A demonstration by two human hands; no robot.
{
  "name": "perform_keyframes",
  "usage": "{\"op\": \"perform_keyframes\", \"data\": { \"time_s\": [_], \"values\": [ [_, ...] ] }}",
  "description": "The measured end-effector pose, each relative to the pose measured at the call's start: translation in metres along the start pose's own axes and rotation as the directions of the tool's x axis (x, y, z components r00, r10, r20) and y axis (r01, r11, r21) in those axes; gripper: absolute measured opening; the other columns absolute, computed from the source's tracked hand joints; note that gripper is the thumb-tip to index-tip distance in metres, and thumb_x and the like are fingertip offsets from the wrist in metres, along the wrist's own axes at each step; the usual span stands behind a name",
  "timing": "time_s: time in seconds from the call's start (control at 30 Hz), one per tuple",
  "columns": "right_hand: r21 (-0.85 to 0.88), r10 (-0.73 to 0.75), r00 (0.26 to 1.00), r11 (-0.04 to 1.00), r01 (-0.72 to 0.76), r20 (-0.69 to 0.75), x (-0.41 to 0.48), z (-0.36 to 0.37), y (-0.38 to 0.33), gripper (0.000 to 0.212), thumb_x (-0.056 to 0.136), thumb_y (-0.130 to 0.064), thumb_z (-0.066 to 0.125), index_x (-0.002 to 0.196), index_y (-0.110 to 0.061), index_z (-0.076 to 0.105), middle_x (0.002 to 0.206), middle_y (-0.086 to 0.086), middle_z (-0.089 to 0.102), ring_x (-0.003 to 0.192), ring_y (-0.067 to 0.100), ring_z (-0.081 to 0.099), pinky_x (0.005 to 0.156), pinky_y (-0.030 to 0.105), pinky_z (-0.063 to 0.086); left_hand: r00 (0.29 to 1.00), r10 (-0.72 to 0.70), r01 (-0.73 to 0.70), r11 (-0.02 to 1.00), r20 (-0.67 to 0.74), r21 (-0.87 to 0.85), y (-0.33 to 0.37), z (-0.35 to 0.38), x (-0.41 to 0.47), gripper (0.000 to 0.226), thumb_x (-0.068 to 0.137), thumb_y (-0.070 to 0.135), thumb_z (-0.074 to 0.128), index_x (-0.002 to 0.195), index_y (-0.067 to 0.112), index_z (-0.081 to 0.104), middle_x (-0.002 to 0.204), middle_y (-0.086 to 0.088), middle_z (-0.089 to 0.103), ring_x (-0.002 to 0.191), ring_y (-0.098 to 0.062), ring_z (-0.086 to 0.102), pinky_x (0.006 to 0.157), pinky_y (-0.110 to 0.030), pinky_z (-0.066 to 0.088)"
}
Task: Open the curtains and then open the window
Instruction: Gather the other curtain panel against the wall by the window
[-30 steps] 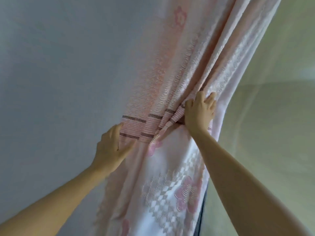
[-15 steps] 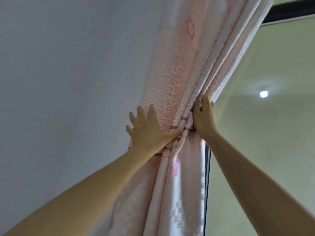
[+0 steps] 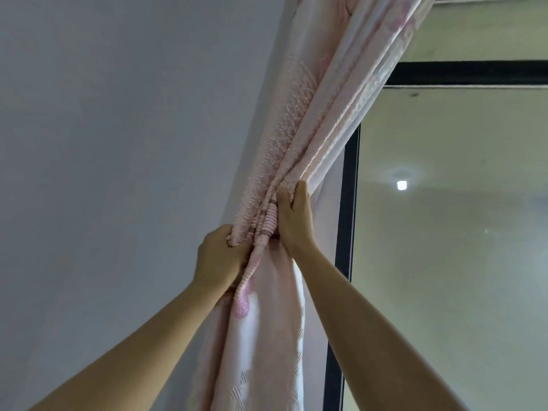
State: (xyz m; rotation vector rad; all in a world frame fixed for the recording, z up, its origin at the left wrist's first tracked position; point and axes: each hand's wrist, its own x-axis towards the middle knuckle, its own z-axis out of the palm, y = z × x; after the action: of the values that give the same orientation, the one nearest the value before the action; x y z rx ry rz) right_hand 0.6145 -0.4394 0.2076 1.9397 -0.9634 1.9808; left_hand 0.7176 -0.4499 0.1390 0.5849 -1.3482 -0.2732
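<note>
A pale pink patterned curtain [image 3: 299, 137] is bunched into a tight bundle against the wall, left of the window. My left hand [image 3: 219, 256] grips the bundle's left folds from below. On the right side of the bundle, my right hand [image 3: 293, 218] holds the folds with its fingers curled around them. Both hands meet at a striped band in the fabric. The window [image 3: 444, 232] with its black frame [image 3: 345, 203] lies uncovered to the right; its glass reflects a ceiling lamp.
A plain grey-white wall [image 3: 118, 143] fills the left half of the view. The black horizontal frame bar [image 3: 474, 72] crosses the top of the window. Below my hands the curtain hangs down past the bottom edge of the view.
The curtain has been gathered tighter toward the wall, uncovering more window. My left hand went from flat on the fabric to gripping it. The view has tilted up.
</note>
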Motion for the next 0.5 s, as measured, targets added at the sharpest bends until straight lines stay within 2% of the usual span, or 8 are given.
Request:
{"op": "perform_keyframes", "data": {
  "time_s": [0.03,0.13,0.2,0.3,0.37,0.4,0.5],
  "values": [
    [0.002,0.018,0.999,1.000,-0.018,-0.029,-0.002,0.004,0.008,0.014,0.094,-0.018,0.038,0.081,-0.016,0.033,0.092,0.014,0.045,0.084,0.026,0.044,0.076,0.039,0.037,0.999,0.033,-0.033,0.999,-0.010,0.029,-0.005,-0.005,0.003,0.020,0.080,0.016,0.064,0.063,0.011,0.055,0.056,0.002,0.052,0.055,-0.015,0.046,0.044,-0.013,0.034],
    [-0.020,0.042,0.993,0.999,-0.045,-0.106,-0.008,0.014,0.027,0.019,0.093,-0.018,0.039,0.076,-0.018,0.033,0.087,0.015,0.044,0.083,0.029,0.043,0.079,0.046,0.039,0.996,0.072,-0.065,0.991,-0.054,0.118,-0.012,-0.017,0.011,0.029,0.081,0.011,0.063,0.055,0.009,0.051,0.051,0.000,0.046,0.049,-0.011,0.039,0.048,-0.023,0.030],
    [-0.014,0.039,0.993,0.999,-0.040,-0.108,-0.009,0.019,0.030,0.016,0.093,-0.018,0.040,0.080,-0.012,0.033,0.091,0.017,0.045,0.085,0.029,0.043,0.081,0.045,0.039,0.987,0.111,-0.087,0.978,-0.119,0.190,-0.019,-0.024,0.014,0.042,0.083,0.009,0.059,0.048,0.013,0.037,0.047,-0.001,0.037,0.047,-0.016,0.032,0.047,-0.026,0.024],
    [0.019,0.004,0.993,1.000,-0.002,-0.116,-0.006,0.026,0.030,0.016,0.093,-0.016,0.040,0.081,-0.012,0.032,0.091,0.011,0.042,0.085,0.023,0.040,0.078,0.039,0.037,0.968,0.172,-0.112,0.947,-0.183,0.302,-0.036,-0.038,0.019,0.048,0.086,0.006,0.053,0.048,0.014,0.026,0.045,-0.002,0.029,0.051,-0.024,0.027,0.049,-0.031,0.020],
    [0.013,-0.002,0.990,1.000,0.004,-0.142,-0.005,0.032,0.030,0.013,0.094,-0.018,0.039,0.084,-0.011,0.034,0.095,0.012,0.044,0.087,0.026,0.045,0.077,0.039,0.037,0.958,0.196,-0.114,0.929,-0.210,0.352,-0.046,-0.046,0.026,0.048,0.087,0.005,0.050,0.048,0.016,0.024,0.045,0.000,0.028,0.053,-0.025,0.029,0.057,-0.040,0.011],
    [-0.002,0.001,0.987,1.000,-0.001,-0.163,-0.006,0.035,0.032,0.012,0.094,-0.019,0.038,0.087,-0.009,0.037,0.099,0.013,0.046,0.088,0.029,0.048,0.075,0.038,0.037,0.956,0.203,-0.113,0.922,-0.214,0.369,-0.051,-0.048,0.030,0.049,0.088,0.005,0.049,0.048,0.016,0.023,0.045,0.000,0.028,0.055,-0.025,0.030,0.056,-0.037,0.006],
    [-0.119,-0.003,0.964,0.992,-0.030,-0.267,-0.006,0.049,0.037,0.022,0.096,-0.021,0.034,0.103,-0.002,0.041,0.113,0.017,0.050,0.089,0.039,0.053,0.067,0.033,0.031,0.951,0.215,-0.113,0.911,-0.223,0.396,-0.060,-0.055,0.038,0.050,0.087,0.002,0.047,0.048,0.016,0.020,0.045,-0.001,0.026,0.055,-0.024,0.029,0.055,-0.033,0.004]
  ]
}}
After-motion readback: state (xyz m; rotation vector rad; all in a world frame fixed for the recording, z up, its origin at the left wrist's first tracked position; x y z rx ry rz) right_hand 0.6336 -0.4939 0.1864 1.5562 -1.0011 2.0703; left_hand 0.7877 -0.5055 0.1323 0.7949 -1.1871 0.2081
